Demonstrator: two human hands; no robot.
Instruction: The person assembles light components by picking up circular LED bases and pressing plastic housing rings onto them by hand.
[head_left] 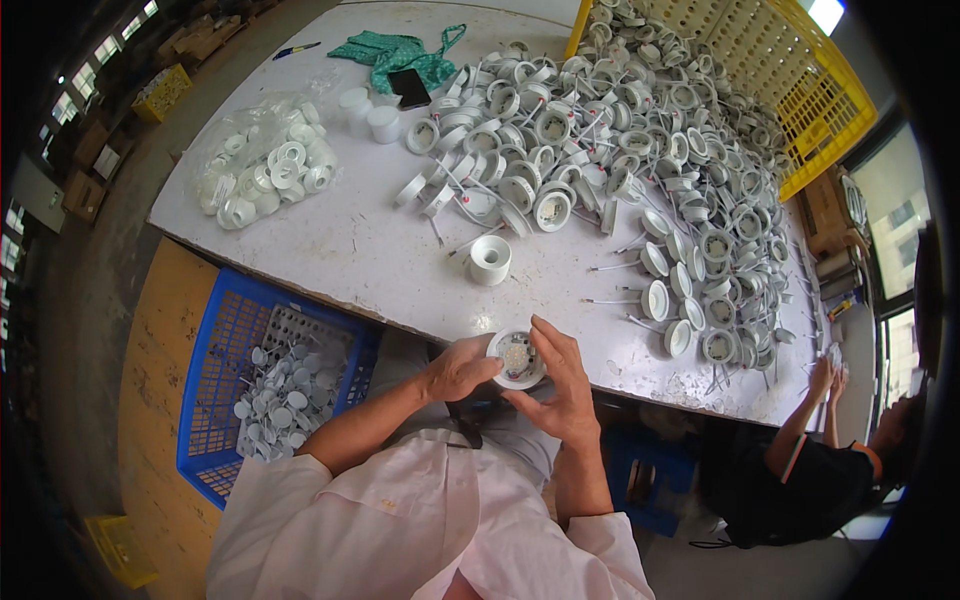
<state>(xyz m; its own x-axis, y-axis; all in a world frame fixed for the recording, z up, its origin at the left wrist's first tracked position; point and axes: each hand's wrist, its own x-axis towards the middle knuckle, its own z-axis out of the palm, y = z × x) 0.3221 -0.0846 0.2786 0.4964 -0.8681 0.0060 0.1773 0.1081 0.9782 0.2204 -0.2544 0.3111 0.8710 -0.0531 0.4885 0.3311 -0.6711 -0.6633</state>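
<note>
Both my hands hold one round white lamp housing (pixel 517 359) just off the near edge of the white table (pixel 350 250). Its open face is up and shows a pale disc inside. My left hand (pixel 457 368) grips its left rim. My right hand (pixel 562 385) cups its right side, fingers curled over the rim. A single white ring-shaped housing (pixel 490 259) stands alone on the table just beyond my hands.
A big heap of white housings with thin wires (pixel 640 150) covers the table's right half, against a yellow crate (pixel 800 90). A clear bag of white parts (pixel 262 165), white caps, a dark phone on green cloth lie far left. Blue crate (pixel 225 350) of small discs at left. Another person (pixel 820 470) at right.
</note>
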